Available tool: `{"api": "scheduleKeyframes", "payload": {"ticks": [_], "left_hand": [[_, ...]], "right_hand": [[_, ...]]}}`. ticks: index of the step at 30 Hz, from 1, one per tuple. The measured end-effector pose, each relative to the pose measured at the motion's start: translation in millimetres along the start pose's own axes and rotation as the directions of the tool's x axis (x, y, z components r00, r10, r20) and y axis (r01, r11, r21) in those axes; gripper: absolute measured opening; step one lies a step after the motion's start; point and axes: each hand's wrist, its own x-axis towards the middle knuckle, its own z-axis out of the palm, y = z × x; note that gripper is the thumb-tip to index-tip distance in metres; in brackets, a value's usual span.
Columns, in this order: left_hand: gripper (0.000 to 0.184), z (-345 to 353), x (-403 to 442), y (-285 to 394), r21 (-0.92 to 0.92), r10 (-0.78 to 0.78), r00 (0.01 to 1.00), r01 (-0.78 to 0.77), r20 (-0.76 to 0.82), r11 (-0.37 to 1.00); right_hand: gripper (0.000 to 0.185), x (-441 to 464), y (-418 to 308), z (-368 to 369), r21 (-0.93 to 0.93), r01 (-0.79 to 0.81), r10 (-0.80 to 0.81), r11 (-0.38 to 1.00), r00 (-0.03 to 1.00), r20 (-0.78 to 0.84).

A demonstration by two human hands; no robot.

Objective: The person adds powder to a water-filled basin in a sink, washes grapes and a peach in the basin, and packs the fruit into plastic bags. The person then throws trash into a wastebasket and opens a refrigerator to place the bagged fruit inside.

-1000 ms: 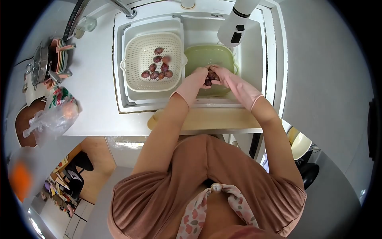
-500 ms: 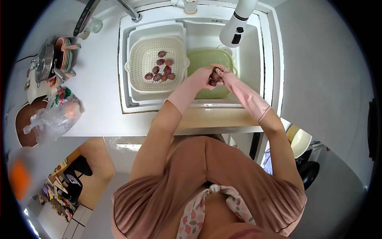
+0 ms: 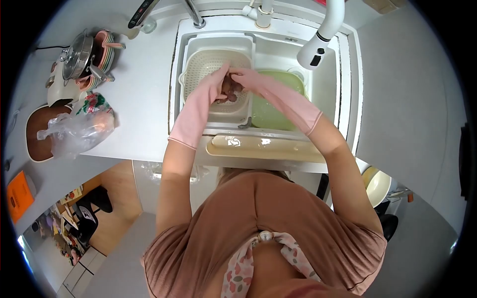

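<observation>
Both my hands wear long pink rubber gloves and are cupped together over the cream perforated basket [image 3: 193, 74] in the left sink basin. My left hand [image 3: 214, 87] curves around the near left side of several dark red, round pieces of produce [image 3: 231, 90]. My right hand [image 3: 244, 79] reaches in from the right, its fingers bent against the same cluster. The hands hide most of the basket's contents, so I cannot separate every held piece from those lying below. Right of the basket, a light green tub [image 3: 276, 111] sits in the other basin.
A white pull-out faucet head [image 3: 313, 53] overhangs the right basin. A beige tray [image 3: 263, 145] lies along the sink's front edge. On the left counter are a glass-lidded pot [image 3: 79, 55], a plastic bag [image 3: 82, 133] and a brown container [image 3: 39, 134].
My hands have moved left, from above the green tub to above the basket, with the dark red produce between them. The whole view has shifted slightly.
</observation>
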Motion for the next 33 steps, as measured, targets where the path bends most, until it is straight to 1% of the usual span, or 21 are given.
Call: {"api": "scheduleKeyframes", "payload": {"ticks": [3, 4, 5, 7, 8, 9, 10, 11, 12, 13, 14, 16, 18, 19, 20, 21, 23, 24, 27, 30, 33], "left_hand": [[0.044, -12, 18, -17, -0.06, 0.034, 0.987, -0.044, -0.16, 0.997], [0.035, -5, -21, 3, -0.036, 0.036, 0.991, -0.041, -0.13, 0.998], [0.033, -4, -23, -3, 0.045, 0.141, 0.963, -0.134, -0.23, 0.99], [0.03, -1, -28, -5, 0.232, 0.366, 0.847, -0.295, -0.386, 0.927], [0.027, 6, -36, -5, 0.273, 0.498, 0.826, -0.431, -0.263, 0.86], [0.026, 16, -26, -15, 0.462, 0.634, 0.762, -0.52, -0.128, 0.718], [0.025, 27, -16, -24, 0.605, 0.745, 0.667, -0.597, 0.012, 0.526], [0.025, 40, 7, -41, 0.712, 0.833, 0.499, -0.674, 0.24, 0.199], [0.029, 66, 8, -43, 0.818, 0.667, 0.662, -0.559, 0.342, 0.136], [0.034, 94, 9, -45, 0.894, 0.457, 0.802, -0.447, 0.384, 0.033], [0.038, 111, 22, -48, 0.911, 0.368, 0.863, -0.404, 0.346, 0.089], [0.047, 134, 54, -52, 0.939, 0.176, 0.949, -0.293, 0.262, 0.182], [0.061, 142, 74, -53, 0.992, 0.208, 0.97, -0.129, 0.123, 0.015], [0.075, 148, 148, -92, 0.989, 0.143, 0.985, -0.077, 0.095, -0.126], [0.09, 154, 218, -129, 0.962, 0.077, 0.995, -0.043, 0.066, -0.269], [0.091, 155, 204, -121, 0.99, 0.068, 0.997, -0.019, 0.029, -0.139], [0.093, 147, 149, -92, 0.992, 0.03, 0.999, 0.038, -0.042, 0.123], [0.089, 148, 156, -104, 0.997, 0.045, 0.999, 0.023, -0.026, 0.077], [0.081, 159, 150, -100, 0.993, -0.052, 0.997, 0.057, -0.052, 0.108], [0.065, 166, 170, -124, 0.993, -0.005, 1.0, 0.026, -0.025, 0.117], [0.039, 171, 155, -119, 0.986, -0.063, 0.998, 0.006, 0.005, 0.166]], "right_hand": [[0.038, -25, -2, -13, -0.109, 0.056, -0.074, 0.992, 0.983, -0.166], [0.036, -24, 8, -33, -0.041, 0.095, -0.101, 0.995, 0.981, -0.164], [0.035, -24, 18, -58, 0.03, 0.134, -0.127, 0.991, 0.978, -0.167], [0.036, -46, 11, -94, 0.135, -0.057, 0.086, 0.989, 0.971, -0.223], [0.037, -53, 21, -108, 0.014, -0.122, 0.121, 0.992, 0.949, -0.29], [0.039, -56, 37, -120, -0.102, -0.19, 0.142, 0.976, 0.922, -0.359], [0.041, -56, 51, -126, -0.21, -0.261, 0.151, 0.942, 0.89, -0.43], [0.044, -52, 71, -129, -0.477, -0.189, 0.002, 0.858, 0.931, -0.365], [0.048, -46, 93, -132, -0.705, -0.099, -0.126, 0.702, 0.957, -0.26], [0.052, -43, 111, -134, -0.873, -0.001, -0.217, 0.488, 0.968, -0.123], [0.053, -41, 121, -134, -0.913, -0.035, -0.174, 0.407, 0.978, -0.116], [0.055, -31, 131, -119, -0.97, -0.088, -0.089, 0.228, 0.99, -0.11], [0.057, -19, 136, -96, -0.991, -0.123, -0.001, 0.043, 0.992, -0.123], [0.058, -14, 140, -90, -0.989, -0.134, 0.045, -0.056, 0.99, -0.137], [0.057, -10, 149, -93, -0.982, -0.178, 0.069, -0.066, 0.981, -0.183], [0.055, -5, 161, -97, -0.972, -0.221, 0.094, -0.079, 0.969, -0.228], [0.047, 4, 196, -105, -0.922, -0.381, 0.118, 0.076, 0.921, -0.371], [0.043, 4, 206, -108, -0.918, -0.38, 0.125, 0.116, 0.922, -0.366], [0.032, -1, 233, -108, -0.898, -0.37, 0.145, 0.239, 0.928, -0.344], [0.027, -13, 242, -103, -0.873, -0.347, 0.154, 0.343, 0.938, -0.312], [0.026, -29, 240, -100, -0.85, -0.312, 0.193, 0.424, 0.948, -0.252]]}}
